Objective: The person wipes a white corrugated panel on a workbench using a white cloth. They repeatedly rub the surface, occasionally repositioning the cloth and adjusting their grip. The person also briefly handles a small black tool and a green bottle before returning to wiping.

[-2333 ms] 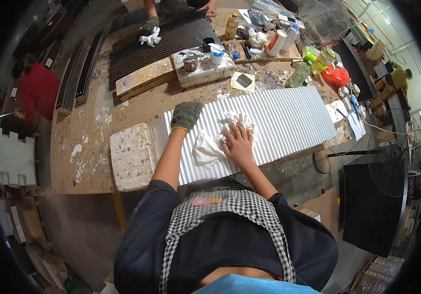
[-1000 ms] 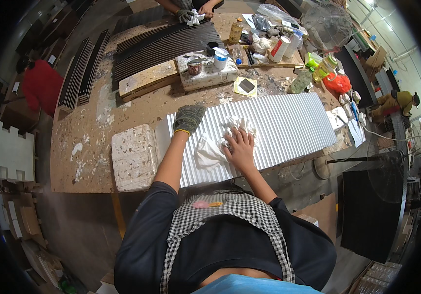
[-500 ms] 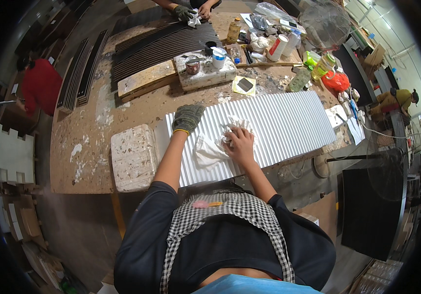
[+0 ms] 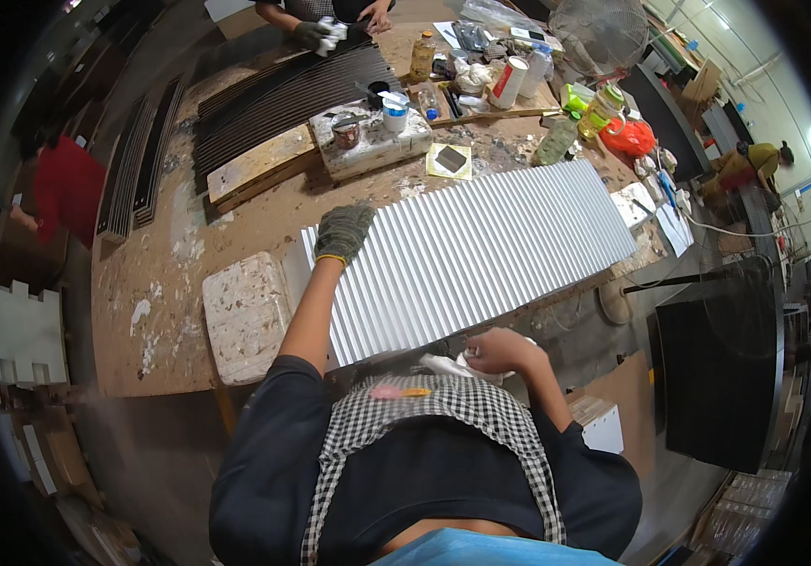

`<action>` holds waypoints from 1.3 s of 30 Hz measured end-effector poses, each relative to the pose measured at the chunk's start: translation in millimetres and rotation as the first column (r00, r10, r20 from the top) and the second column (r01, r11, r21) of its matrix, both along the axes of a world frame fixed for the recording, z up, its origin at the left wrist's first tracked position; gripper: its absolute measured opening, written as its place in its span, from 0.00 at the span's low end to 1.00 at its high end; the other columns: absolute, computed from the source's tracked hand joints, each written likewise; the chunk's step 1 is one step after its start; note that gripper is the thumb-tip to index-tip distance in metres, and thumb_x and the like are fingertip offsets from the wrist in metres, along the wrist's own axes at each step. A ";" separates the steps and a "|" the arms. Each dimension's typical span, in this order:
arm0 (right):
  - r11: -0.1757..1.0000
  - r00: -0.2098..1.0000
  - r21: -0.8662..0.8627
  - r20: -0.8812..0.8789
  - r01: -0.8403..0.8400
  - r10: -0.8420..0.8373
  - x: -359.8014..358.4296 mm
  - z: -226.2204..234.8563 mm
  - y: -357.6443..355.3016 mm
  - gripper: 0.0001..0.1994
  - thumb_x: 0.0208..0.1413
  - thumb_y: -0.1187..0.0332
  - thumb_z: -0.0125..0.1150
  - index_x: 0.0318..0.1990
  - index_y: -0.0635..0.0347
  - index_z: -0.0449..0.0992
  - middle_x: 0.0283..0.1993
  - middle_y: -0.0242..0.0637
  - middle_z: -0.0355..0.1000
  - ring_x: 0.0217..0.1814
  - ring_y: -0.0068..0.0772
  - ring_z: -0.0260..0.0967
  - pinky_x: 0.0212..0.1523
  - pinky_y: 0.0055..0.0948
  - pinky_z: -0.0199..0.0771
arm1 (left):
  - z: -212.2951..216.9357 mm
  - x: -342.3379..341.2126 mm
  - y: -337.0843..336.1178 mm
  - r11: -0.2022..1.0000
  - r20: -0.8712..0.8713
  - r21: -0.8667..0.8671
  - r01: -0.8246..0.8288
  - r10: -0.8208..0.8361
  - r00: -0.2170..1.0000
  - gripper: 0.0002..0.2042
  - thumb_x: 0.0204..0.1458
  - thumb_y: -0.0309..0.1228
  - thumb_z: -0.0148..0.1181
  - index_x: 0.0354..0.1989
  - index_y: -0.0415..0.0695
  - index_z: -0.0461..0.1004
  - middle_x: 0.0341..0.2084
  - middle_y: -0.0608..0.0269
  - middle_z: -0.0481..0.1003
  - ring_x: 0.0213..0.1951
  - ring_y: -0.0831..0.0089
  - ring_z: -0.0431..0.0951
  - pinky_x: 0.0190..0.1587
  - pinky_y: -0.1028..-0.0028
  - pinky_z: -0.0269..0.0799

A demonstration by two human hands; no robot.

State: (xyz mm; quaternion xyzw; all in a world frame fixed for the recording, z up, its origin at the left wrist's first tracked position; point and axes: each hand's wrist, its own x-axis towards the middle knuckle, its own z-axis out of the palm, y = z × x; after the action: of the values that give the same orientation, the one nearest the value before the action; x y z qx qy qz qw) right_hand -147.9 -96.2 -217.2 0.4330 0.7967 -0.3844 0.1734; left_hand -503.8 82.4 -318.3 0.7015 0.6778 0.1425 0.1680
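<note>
White ribbed panel (image 4: 481, 250) lies along the near edge of the workbench (image 4: 174, 335), presumably for easy reach. Gloved left hand (image 4: 345, 233) rests over the panel's far left corner, apparently to steady it; whether its fingers grip cannot be told. Bare right hand (image 4: 502, 352), closed around crumpled white cloth (image 4: 445, 364), hangs just beyond the panel's near side, seemingly keeping the cloth off its surface. Paint-spattered block (image 4: 247, 316) sits beside the panel's left end.
</note>
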 end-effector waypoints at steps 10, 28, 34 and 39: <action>0.998 0.993 0.036 -0.112 -0.043 0.046 -22.4 -84.3 -18.0 0.20 0.55 0.51 0.61 0.50 0.49 0.83 0.41 0.49 0.81 0.43 0.56 0.79 0.46 0.51 0.79 | 9.3 -57.0 23.4 0.938 0.279 -0.335 0.094 0.003 0.960 0.33 0.61 0.60 0.52 0.53 0.39 0.81 0.48 0.54 0.84 0.44 0.60 0.84 0.53 0.65 0.76; 0.990 0.958 0.136 -0.274 -0.047 0.083 -68.9 -86.3 -24.6 0.19 0.61 0.49 0.59 0.32 0.55 0.86 0.30 0.48 0.80 0.32 0.57 0.77 0.37 0.52 0.76 | 15.0 -67.6 15.7 0.881 0.524 -0.426 0.204 0.056 0.850 0.20 0.68 0.39 0.49 0.61 0.41 0.77 0.57 0.60 0.79 0.53 0.70 0.78 0.60 0.71 0.71; 0.963 0.953 0.267 -0.301 0.042 0.042 -75.3 -132.1 -36.1 0.15 0.63 0.54 0.59 0.42 0.52 0.84 0.33 0.46 0.80 0.32 0.52 0.78 0.36 0.48 0.77 | 8.2 -63.7 26.8 0.815 0.509 -0.551 0.176 0.161 0.846 0.22 0.69 0.41 0.48 0.65 0.44 0.74 0.57 0.62 0.78 0.54 0.71 0.76 0.59 0.74 0.69; 0.968 0.946 0.193 -0.310 0.158 -0.093 -80.7 -112.2 -33.9 0.19 0.62 0.53 0.59 0.29 0.61 0.83 0.29 0.48 0.78 0.33 0.53 0.77 0.36 0.49 0.75 | 20.1 -54.2 26.7 0.806 0.491 -0.575 0.141 0.202 0.847 0.23 0.66 0.44 0.55 0.60 0.42 0.78 0.44 0.68 0.80 0.39 0.77 0.73 0.46 0.75 0.73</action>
State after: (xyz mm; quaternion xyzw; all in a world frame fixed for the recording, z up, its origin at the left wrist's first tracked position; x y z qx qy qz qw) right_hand -228.6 -130.0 -329.4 0.4363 0.8211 -0.3673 -0.0217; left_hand -558.0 109.1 -298.2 0.5350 0.6260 0.1151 0.5556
